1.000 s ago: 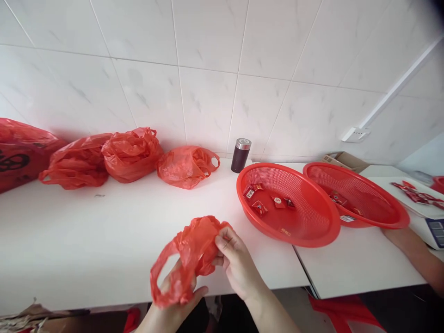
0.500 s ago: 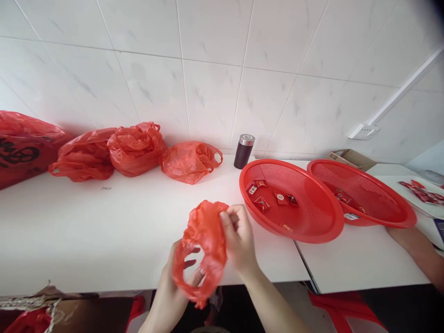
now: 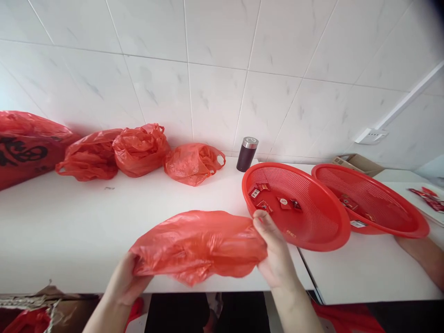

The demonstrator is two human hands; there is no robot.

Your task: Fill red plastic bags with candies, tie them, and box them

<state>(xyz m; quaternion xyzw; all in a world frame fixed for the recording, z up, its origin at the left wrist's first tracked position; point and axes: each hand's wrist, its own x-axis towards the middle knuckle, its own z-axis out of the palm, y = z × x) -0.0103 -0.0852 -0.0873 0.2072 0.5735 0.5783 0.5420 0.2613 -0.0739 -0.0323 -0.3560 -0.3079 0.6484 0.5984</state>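
A grey-veined tiled wall (image 3: 218,101) with a white socket (image 3: 372,136) stands behind white tables (image 3: 69,231)

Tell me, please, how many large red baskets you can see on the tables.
2: one red basket just beyond the right hand, and a second red basket farther right, partly behind the first. Any nested underneath would be hidden.

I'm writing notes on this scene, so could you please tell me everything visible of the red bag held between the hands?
The red bag looks like thin, glossy, creased plastic. It is spread sideways over the near side of the white table; the left hand grips one end, the right hand the other. Its handles cannot be made out.
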